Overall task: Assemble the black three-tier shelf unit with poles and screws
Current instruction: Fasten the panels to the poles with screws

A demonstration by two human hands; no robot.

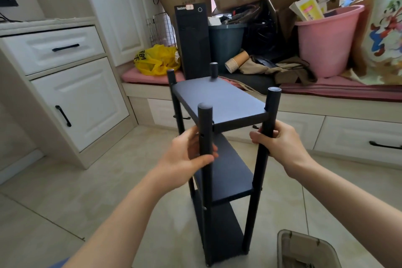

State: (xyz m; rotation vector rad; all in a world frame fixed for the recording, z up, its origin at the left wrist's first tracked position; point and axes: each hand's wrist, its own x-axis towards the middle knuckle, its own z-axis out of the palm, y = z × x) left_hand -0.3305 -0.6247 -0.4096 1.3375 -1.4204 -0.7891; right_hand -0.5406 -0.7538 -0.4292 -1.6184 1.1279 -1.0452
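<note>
Upright on open beige tile floor (65, 191), the black three-tier shelf unit (219, 102) stands (long axis vertical); left hand (185, 159) and right hand (280, 141) curl fingers round its near poles (205, 124).

The clear container (282, 250), its contents indistinct, is cut off by the bottom edge. Fingers of the right hand (280, 143) are partly hidden behind the near right pole (260, 172), those of the left hand (185, 159) behind the near left pole (206, 180).

Shelf unit (219, 102), bin (304, 235) on tiled floor (87, 191)
</note>
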